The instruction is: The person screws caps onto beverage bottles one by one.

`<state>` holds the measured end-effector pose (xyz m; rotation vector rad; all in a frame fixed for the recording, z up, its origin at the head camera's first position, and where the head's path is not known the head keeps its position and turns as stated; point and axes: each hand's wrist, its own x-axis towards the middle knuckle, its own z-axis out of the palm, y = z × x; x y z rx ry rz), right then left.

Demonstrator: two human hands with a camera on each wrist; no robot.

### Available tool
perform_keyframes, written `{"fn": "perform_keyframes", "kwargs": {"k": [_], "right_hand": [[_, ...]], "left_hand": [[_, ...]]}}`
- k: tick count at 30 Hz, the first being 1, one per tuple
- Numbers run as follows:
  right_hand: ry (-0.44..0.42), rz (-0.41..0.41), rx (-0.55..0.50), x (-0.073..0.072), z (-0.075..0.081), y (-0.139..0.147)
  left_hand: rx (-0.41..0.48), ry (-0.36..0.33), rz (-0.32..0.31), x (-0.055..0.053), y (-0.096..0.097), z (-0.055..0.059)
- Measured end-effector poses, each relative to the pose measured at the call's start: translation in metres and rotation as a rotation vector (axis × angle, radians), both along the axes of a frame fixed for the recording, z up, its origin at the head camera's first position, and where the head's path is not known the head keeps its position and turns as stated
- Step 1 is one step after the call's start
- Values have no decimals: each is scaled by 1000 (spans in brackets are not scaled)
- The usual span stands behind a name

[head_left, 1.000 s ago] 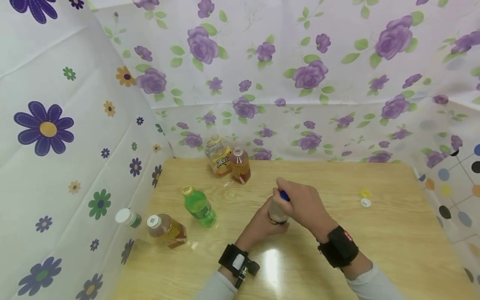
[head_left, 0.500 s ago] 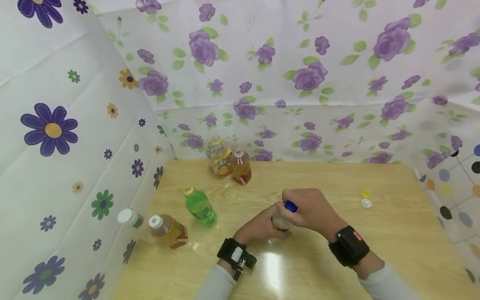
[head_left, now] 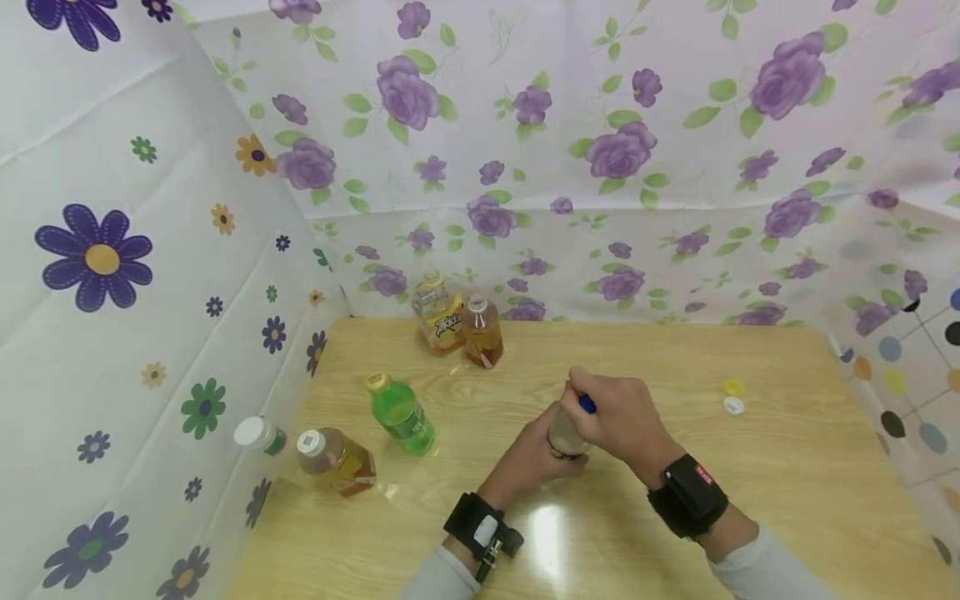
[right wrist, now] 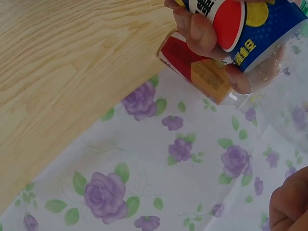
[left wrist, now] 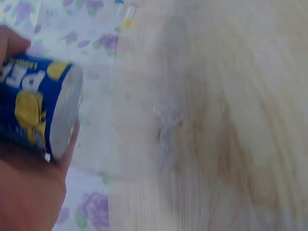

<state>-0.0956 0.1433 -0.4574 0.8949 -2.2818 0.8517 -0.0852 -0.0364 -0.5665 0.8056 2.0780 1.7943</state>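
Near the middle of the table, my left hand [head_left: 528, 458] grips a clear plastic soda bottle [head_left: 567, 435] around its labelled part. Its blue label [left wrist: 31, 101] with yellow pictures shows in the left wrist view, where the upper part of the bottle is blurred. In the right wrist view the left fingers [right wrist: 199, 36] wrap the same label. My right hand [head_left: 622, 421] holds the blue bottle cap [head_left: 587, 404], with thumb and fingers curled at it. Most of the cap is hidden by the right hand.
On the left stand a green bottle [head_left: 402, 417], a tea bottle [head_left: 337, 461] and a small white-capped bottle [head_left: 258, 435]. Two bottles, one orange-labelled [head_left: 438, 317] and one of tea [head_left: 482, 333], stand at the back. A yellow cap [head_left: 733, 387] and a white cap [head_left: 734, 406] lie right.
Both hands and the bottle have shifted slightly right over the second. My right hand has turned about the cap one way and then back, still holding it. The standing bottles have not moved.
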Motion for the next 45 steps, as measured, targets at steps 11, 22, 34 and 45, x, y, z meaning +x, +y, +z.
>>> {"fn": "perform_keyframes", "kwargs": {"k": [11,22,34,45], "right_hand": [[-65,-162,-58,2,-2,2],[-70,-191,-101,12,-7,-1],[-129,-176,-193,27,-20,-9],[-241,-168,-246,36,-30,-14]], "left_hand": [[-84,-11,259,20,18,9],[-64,-23,263,25,17,8],[-10,-47,298,36,16,4],[-47,-59,326,32,12,8]]}}
